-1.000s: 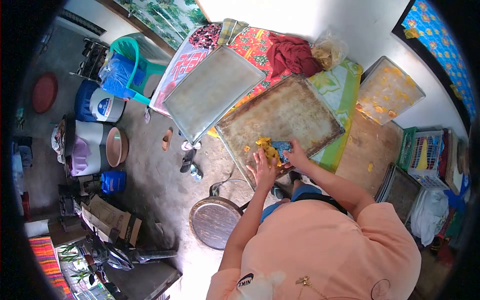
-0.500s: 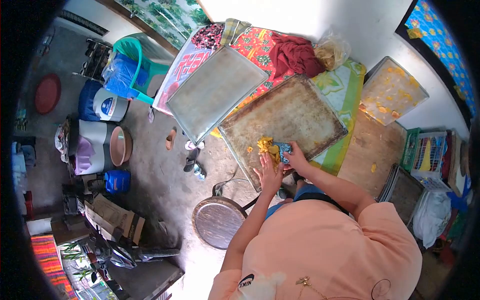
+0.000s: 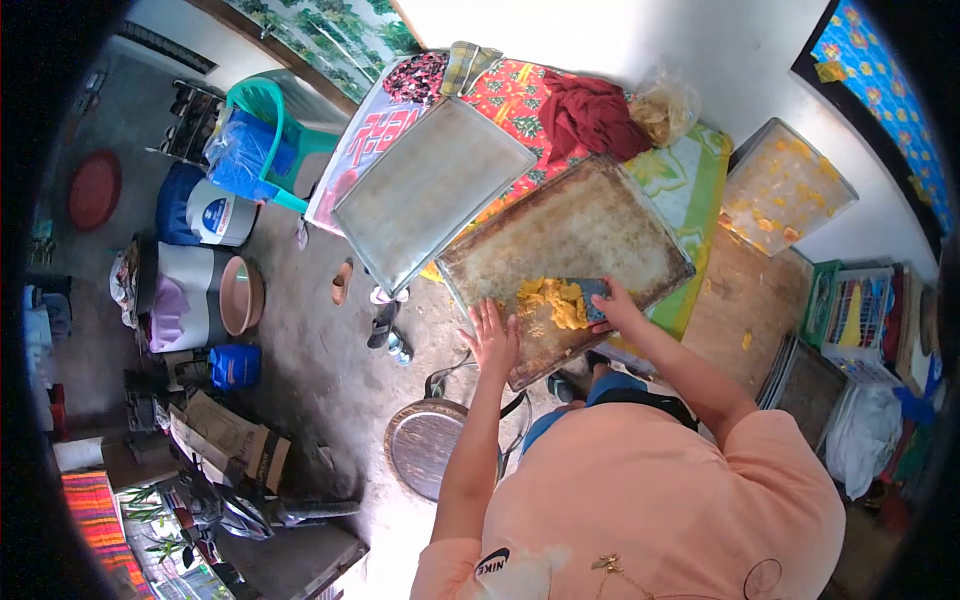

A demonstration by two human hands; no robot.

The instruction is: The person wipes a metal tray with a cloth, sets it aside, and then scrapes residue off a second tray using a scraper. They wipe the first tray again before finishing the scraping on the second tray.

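Observation:
A worn brown metal tray [image 3: 585,225] lies tilted in front of me, with a heap of yellow-orange soft pieces [image 3: 553,301] near its lower edge. My right hand [image 3: 617,306] grips a flat dark blue-grey scraper [image 3: 592,298], whose edge touches the right side of the heap. To the left, my left hand [image 3: 493,336] rests on the tray's lower left edge with its fingers spread, holding nothing. A cleaner grey tray [image 3: 432,185] lies beyond, up and to the left.
A round wooden stool [image 3: 428,447] stands below the tray's left corner. Another tray with orange bits [image 3: 790,185] leans at the right wall. Slippers [image 3: 383,325] lie on the floor. At the right are a plastic basket [image 3: 860,320] and stacked trays [image 3: 808,380].
My left hand has moved left, off the yellow-orange heap, and its fingers have spread. My right hand and the scraper have shifted slightly right. The heap looks wider on the tray.

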